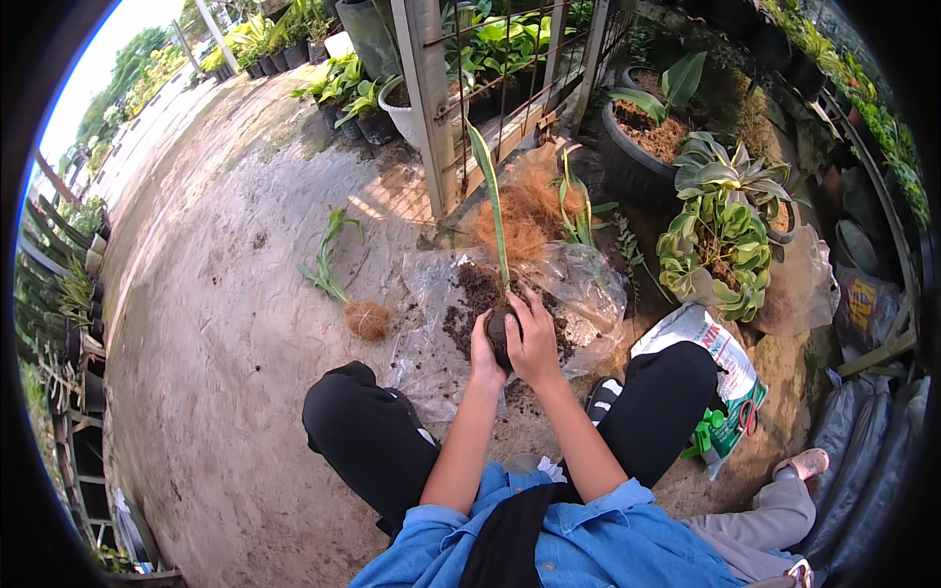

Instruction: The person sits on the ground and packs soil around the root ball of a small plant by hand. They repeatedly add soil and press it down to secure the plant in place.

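Observation:
Both my hands cup a dark ball of soil, with my left hand (487,351) on its left side and my right hand (534,339) over its right side and top. From the soil ball (501,339) rises a tall, narrow snake plant leaf (490,184) with pale edges. Beneath my hands a clear plastic sheet (430,294) lies on the ground, bearing loose dark soil (474,290). Just beyond it sits a heap of brown coconut fibre (518,220). To the left, a fibre-wrapped root ball (367,320) with a green leafy stem (327,257) lies on its side.
A variegated snake plant (578,209) stands beside the fibre. At right are a printed white sack (735,360), red-handled scissors (748,417), a green spray head (707,434) and potted plants (717,257). A metal gate frame (434,110) rises ahead. Another person's leg (772,511) extends at lower right.

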A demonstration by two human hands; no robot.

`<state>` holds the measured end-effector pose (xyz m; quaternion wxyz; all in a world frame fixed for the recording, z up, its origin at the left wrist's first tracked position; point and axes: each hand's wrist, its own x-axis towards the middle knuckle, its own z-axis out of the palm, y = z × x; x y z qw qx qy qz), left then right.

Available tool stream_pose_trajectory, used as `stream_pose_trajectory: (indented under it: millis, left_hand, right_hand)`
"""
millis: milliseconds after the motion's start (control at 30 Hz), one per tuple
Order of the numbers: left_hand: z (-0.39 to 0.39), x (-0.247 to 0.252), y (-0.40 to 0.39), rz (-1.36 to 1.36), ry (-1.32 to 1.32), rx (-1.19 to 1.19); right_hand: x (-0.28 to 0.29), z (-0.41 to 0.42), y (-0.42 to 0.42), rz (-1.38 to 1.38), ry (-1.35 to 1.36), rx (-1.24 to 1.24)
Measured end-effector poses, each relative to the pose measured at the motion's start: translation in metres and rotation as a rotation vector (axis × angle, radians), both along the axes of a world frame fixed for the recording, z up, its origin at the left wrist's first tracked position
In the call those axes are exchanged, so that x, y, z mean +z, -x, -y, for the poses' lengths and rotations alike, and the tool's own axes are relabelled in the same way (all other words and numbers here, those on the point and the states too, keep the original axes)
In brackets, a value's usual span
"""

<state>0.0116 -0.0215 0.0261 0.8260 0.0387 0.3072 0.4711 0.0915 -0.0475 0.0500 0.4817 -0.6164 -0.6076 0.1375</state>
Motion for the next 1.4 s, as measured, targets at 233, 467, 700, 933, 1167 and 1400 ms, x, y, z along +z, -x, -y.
stream_pose_trajectory:
  millis: [233,467,700,933,1167,1400]
  left_hand:
    - [-0.003,0.001,-0.012,0.014,-0.032,-0.017]
    - [-0.004,0.011,-0.019,0.056,-0.017,0.031]
    - [0.0,0.014,-0.012,0.048,-0.044,0.024]
    - [0.003,0.026,-0.021,-0.439,-0.219,0.103]
    - [0.003,0.013,-0.016,-0.55,-0.294,0.108]
    - [0.001,0.005,-0.014,-0.263,-0.103,0.166]
  right_hand:
    - [0.0,0.0,-0.009,0.091,0.019,-0.041]
    - [0.014,-0.006,-0.018,0.283,0.04,-0.014]
    - [0.006,-0.006,-0.013,-0.305,-0.007,0.029]
    - [-0.031,-0.01,-0.019,-1.606,0.125,-0.041]
    - [-0.02,-0.002,-0.007,-0.79,0.1,-0.135]
    - [-0.017,-0.002,-0.006,-0.519,0.023,-0.161]
